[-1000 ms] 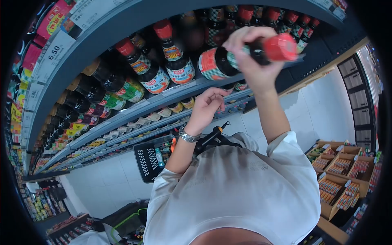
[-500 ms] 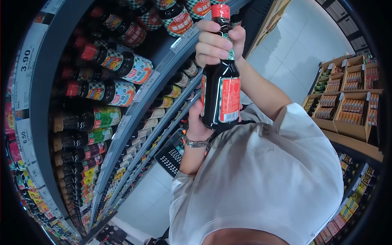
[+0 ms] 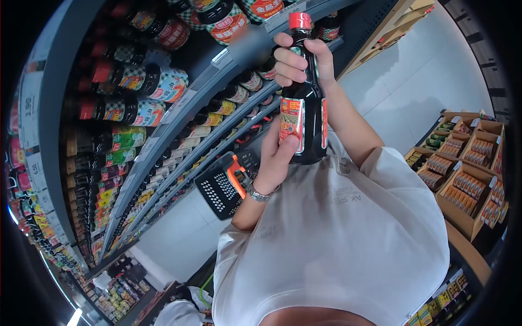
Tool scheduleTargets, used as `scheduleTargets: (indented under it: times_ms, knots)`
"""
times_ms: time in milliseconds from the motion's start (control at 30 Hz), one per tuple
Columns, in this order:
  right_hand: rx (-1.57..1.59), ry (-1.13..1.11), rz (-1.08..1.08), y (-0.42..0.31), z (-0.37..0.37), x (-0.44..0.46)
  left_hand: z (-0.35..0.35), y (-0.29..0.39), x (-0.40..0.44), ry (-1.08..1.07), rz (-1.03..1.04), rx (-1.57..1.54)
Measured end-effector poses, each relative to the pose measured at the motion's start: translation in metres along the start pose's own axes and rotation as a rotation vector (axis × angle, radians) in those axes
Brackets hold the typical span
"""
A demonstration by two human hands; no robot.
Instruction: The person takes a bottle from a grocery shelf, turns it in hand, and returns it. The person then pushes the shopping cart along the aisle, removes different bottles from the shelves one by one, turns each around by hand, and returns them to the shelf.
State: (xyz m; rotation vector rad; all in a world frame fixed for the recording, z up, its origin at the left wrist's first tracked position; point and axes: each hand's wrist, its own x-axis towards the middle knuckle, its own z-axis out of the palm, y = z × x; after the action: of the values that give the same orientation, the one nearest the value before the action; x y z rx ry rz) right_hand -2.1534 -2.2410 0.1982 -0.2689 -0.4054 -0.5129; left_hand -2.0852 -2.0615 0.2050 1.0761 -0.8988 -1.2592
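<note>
A dark glass bottle (image 3: 312,119) with a red cap and a red-and-green label is held upright in front of my chest. My right hand (image 3: 304,62) wraps round its neck just under the cap. Lower down, my left hand (image 3: 280,152) grips the side of the bottle near its base, with the thumb on the label. A metal watch (image 3: 262,194) is on my left wrist. The nearest shelf bottles (image 3: 166,84), with red caps and white-and-blue labels, lie to the left of my hands.
Shelves with a grey edge (image 3: 182,100) run down the left side, full of bottles. A black basket (image 3: 217,190) with an orange handle is below my left forearm. Cardboard boxes (image 3: 459,190) of packets stand at the right, beyond the tiled floor (image 3: 402,81).
The bottle has come from beside the shelf to my chest and now stands upright. My left hand has closed on its lower part. Since half a second ago, the bottle has turned, showing another label side.
</note>
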Motion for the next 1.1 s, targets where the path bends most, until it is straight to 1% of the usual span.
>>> scheduleTargets:
  times_ms: [67, 133, 167, 200, 267, 300, 333, 433, 500, 533, 600, 633, 700, 733, 800, 833, 867, 900, 933, 967, 1100]
  knots:
    - [0.025, -0.034, 0.023, -0.008, -0.002, -0.003, 0.011, -0.002, 0.003, 0.017, 0.001, 0.035]
    - [0.009, 0.081, 0.023, -0.014, -0.003, -0.008, 0.017, -0.008, 0.006, 0.047, -0.057, -0.086]
    - [-0.007, 0.159, 0.030, -0.017, -0.003, -0.012, 0.020, -0.009, 0.007, 0.069, -0.090, -0.098]
    - [0.002, 0.167, 0.041, -0.021, -0.003, -0.014, 0.022, -0.013, 0.010, 0.082, -0.096, -0.104]
    - [-0.121, 0.362, 0.035, -0.028, -0.003, -0.019, 0.022, -0.026, 0.013, 0.067, -0.239, -0.420]
    - [-0.104, 0.393, 0.040, -0.030, -0.006, -0.023, 0.021, -0.033, 0.019, 0.054, -0.261, -0.306]
    - [-0.087, 0.407, 0.057, -0.032, -0.009, -0.027, 0.025, -0.031, 0.020, 0.095, -0.298, -0.321]
    - [-0.058, 0.470, 0.086, -0.038, -0.022, -0.035, 0.031, -0.044, 0.020, 0.100, -0.325, -0.373]
    - [-0.025, 0.468, 0.112, -0.041, -0.028, -0.039, 0.040, -0.044, 0.019, 0.153, -0.331, -0.504]
    - [-0.004, 0.459, 0.127, -0.042, -0.031, -0.040, 0.043, -0.046, 0.018, 0.166, -0.330, -0.506]
    - [0.019, 0.466, 0.157, -0.044, -0.033, -0.043, 0.049, -0.049, 0.017, 0.223, -0.313, -0.373]
    - [0.034, 0.470, 0.175, -0.045, -0.034, -0.044, 0.051, -0.048, 0.019, 0.232, -0.309, -0.375]
    - [0.058, 0.456, 0.202, -0.046, -0.038, -0.048, 0.056, -0.044, 0.018, 0.181, -0.292, -0.172]
    - [0.072, 0.438, 0.220, -0.047, -0.039, -0.049, 0.056, -0.044, 0.018, 0.185, -0.293, -0.172]
    - [0.054, 0.452, 0.239, -0.047, -0.040, -0.052, 0.056, -0.043, 0.020, 0.126, -0.290, -0.135]
    - [0.035, 0.467, 0.257, -0.048, -0.040, -0.054, 0.059, -0.043, 0.022, 0.126, -0.287, -0.134]
    - [0.034, 0.466, 0.259, -0.049, -0.039, -0.055, 0.063, -0.043, 0.025, 0.177, -0.282, -0.111]
    - [-0.013, 0.466, 0.264, -0.050, -0.038, -0.056, 0.065, -0.042, 0.027, 0.228, -0.278, -0.088]
    - [-0.059, 0.466, 0.268, -0.050, -0.035, -0.056, 0.066, -0.043, 0.030, 0.229, -0.276, -0.088]
    - [-0.136, 0.545, 0.253, -0.051, -0.029, -0.057, 0.065, -0.043, 0.033, 0.221, -0.274, -0.081]
    - [-0.251, 0.570, 0.234, -0.058, -0.023, -0.059, 0.066, -0.050, 0.037, 0.177, -0.268, -0.145]
